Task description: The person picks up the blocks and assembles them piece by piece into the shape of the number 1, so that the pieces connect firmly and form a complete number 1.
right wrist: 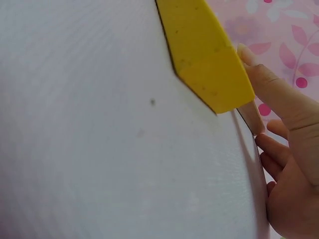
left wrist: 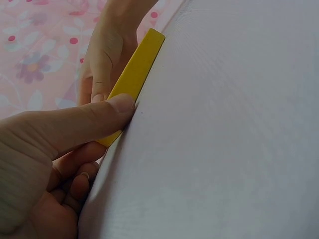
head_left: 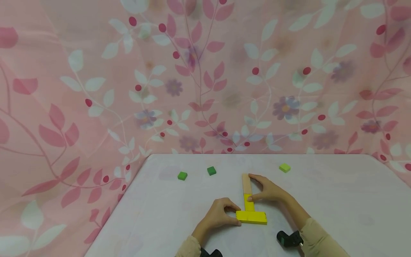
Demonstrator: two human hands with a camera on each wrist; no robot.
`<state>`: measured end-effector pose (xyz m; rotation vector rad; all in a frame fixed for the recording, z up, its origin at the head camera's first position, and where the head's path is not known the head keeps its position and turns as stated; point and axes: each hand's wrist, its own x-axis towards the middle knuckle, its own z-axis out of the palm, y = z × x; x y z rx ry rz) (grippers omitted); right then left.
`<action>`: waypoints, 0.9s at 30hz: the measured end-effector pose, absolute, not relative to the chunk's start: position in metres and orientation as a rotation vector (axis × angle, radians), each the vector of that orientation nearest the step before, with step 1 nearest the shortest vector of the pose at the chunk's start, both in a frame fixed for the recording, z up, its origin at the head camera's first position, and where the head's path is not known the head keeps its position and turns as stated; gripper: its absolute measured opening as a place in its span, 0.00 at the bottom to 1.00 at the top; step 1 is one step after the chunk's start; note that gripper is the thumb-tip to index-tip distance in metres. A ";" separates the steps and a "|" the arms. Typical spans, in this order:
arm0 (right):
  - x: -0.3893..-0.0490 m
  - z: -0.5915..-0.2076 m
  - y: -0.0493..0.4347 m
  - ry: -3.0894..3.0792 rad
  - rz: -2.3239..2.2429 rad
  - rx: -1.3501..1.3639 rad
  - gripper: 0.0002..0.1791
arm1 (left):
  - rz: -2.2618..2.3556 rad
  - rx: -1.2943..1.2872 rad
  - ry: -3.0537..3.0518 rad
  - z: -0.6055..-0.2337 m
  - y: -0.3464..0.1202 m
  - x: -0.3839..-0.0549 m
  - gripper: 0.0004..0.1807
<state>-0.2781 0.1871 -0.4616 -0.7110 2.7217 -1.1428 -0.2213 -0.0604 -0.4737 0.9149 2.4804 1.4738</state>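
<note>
My left hand (head_left: pixel 218 214) pinches the left end of a long yellow block (head_left: pixel 252 217) that lies crosswise on the table. In the left wrist view its thumb presses the near face of that yellow block (left wrist: pixel 137 64). A second yellow block (head_left: pixel 249 202) runs back from the middle of the crosswise one, and a plain wooden block (head_left: pixel 246 184) continues it in line. My right hand (head_left: pixel 269 189) spans these two, with its thumb on the second yellow block and its index finger at the wooden block's far end. The right wrist view shows the wooden block (right wrist: pixel 253 118) beside the curled fingers.
Two green blocks (head_left: pixel 182 176) (head_left: pixel 211 171) lie toward the back left of the white table (head_left: pixel 346 200). A light green block (head_left: pixel 284 167) lies at the back right. Behind the table hangs a pink floral cloth (head_left: pixel 205 117). Black devices (head_left: pixel 289 238) are strapped at the wrists.
</note>
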 end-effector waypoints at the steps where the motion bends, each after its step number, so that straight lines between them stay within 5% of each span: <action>1: -0.278 -0.462 0.187 2.718 -1.145 -0.714 0.52 | 1.474 0.916 2.482 -0.474 -0.061 -0.221 0.18; 16: -0.279 -0.464 0.187 2.725 -1.167 -0.688 0.52 | 1.451 0.920 2.503 -0.475 -0.060 -0.222 0.18; 27: -0.290 -0.459 0.212 3.047 -1.462 -0.541 0.23 | 1.458 0.904 2.496 -0.475 -0.060 -0.223 0.18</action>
